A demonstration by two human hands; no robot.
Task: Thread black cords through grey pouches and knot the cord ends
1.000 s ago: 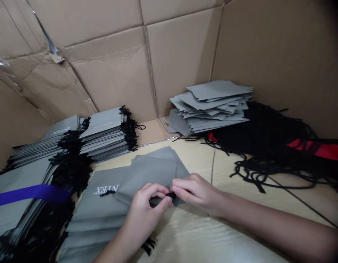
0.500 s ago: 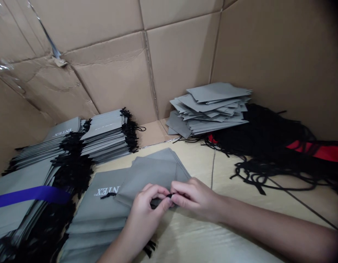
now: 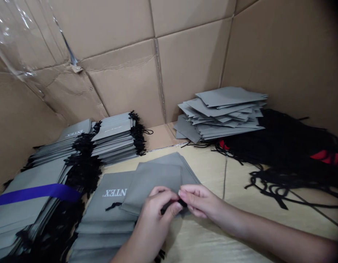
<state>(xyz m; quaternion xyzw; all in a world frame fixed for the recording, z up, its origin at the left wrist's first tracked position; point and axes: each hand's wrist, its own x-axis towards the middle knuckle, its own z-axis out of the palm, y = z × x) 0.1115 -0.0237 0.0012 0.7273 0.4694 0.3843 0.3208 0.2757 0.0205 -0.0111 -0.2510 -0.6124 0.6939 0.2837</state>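
A grey fabric pouch (image 3: 158,179) lies on top of a few other grey pouches in front of me. My left hand (image 3: 155,215) and my right hand (image 3: 200,201) meet at its near edge. Both pinch a short black drawstring end (image 3: 182,203) between thumb and fingers, right at the pouch's opening. Under the pouch lies another grey one printed with white letters (image 3: 114,192).
Stacks of finished grey pouches with black cords (image 3: 114,137) fill the left side, one crossed by a purple ribbon (image 3: 40,191). A pile of flat grey pouches (image 3: 221,111) sits at the back right beside a heap of black cords (image 3: 284,146). Cardboard walls (image 3: 125,73) surround everything.
Both hands kept their pinch on the black cord at the pouch's edge. The view has shifted slightly left and up, so everything sits a bit further right and lower.
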